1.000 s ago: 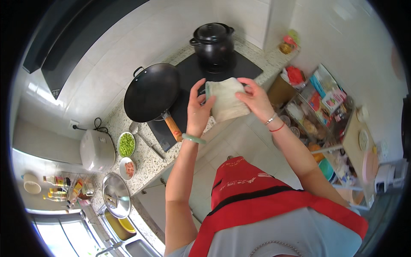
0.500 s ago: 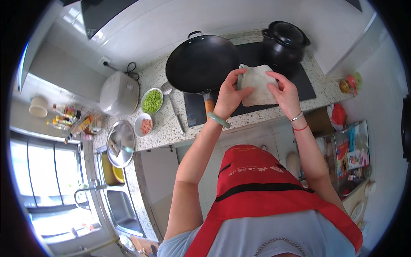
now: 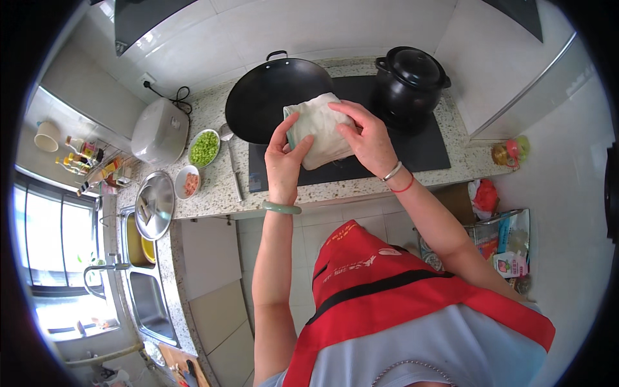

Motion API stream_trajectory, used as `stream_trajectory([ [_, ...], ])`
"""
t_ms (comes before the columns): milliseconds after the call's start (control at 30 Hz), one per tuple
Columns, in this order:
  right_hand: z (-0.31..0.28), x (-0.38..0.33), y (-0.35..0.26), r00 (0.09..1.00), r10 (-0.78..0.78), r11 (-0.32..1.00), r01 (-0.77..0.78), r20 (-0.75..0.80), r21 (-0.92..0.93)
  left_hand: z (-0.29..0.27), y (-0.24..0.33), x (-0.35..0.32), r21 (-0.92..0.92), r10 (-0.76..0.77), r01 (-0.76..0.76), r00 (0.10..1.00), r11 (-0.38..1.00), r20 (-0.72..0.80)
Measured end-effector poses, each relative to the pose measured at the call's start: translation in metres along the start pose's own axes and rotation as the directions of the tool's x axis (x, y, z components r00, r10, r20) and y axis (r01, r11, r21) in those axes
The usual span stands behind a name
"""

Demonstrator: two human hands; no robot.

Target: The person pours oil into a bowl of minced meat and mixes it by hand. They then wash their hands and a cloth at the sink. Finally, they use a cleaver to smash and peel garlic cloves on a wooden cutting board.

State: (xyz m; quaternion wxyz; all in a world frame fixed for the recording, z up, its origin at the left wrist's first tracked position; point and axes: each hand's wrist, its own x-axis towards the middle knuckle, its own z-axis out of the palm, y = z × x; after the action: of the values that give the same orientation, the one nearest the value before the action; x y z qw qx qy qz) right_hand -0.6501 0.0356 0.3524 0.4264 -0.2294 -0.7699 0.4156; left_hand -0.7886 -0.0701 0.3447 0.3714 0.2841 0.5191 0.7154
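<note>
A folded whitish cloth [image 3: 322,132] is held up between my two hands, over the front of the black cooktop [image 3: 412,155]. My left hand [image 3: 284,161] pinches its left edge, thumb on top. On the opposite side my right hand [image 3: 369,138] grips the upper right part with thumb and fingers. Just beyond the cloth sits a large black wok [image 3: 271,97]; the cloth and my left hand cover its near right rim and its handle. To the right, a black lidded pot [image 3: 409,87] stands on the cooktop.
Left of the wok lie a metal spatula [image 3: 233,168], a bowl of chopped green vegetable [image 3: 204,148] and a bowl of pink meat pieces [image 3: 191,184]. Farther left are a rice cooker [image 3: 161,132], a metal lid [image 3: 156,206] and a sink [image 3: 152,303].
Both hands have shifted left with the cloth, from over the cooktop's middle toward the wok's near right rim. The cloth is tilted differently, and my view has swung to the right.
</note>
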Motion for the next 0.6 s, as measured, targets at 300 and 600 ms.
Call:
stream_trajectory([
  [300,-0.079,0.021,0.02,0.997,-0.033,0.992,0.024,-0.071,-0.127,0.073,-0.006,0.036,0.101,0.055,-0.073,0.983,0.992,0.173],
  [600,-0.21,0.088,0.066,0.985,-0.042,0.941,-0.017,-0.167,-0.337,0.194,-0.003,0.155,0.324,0.07,-0.252,0.873,0.912,0.484],
])
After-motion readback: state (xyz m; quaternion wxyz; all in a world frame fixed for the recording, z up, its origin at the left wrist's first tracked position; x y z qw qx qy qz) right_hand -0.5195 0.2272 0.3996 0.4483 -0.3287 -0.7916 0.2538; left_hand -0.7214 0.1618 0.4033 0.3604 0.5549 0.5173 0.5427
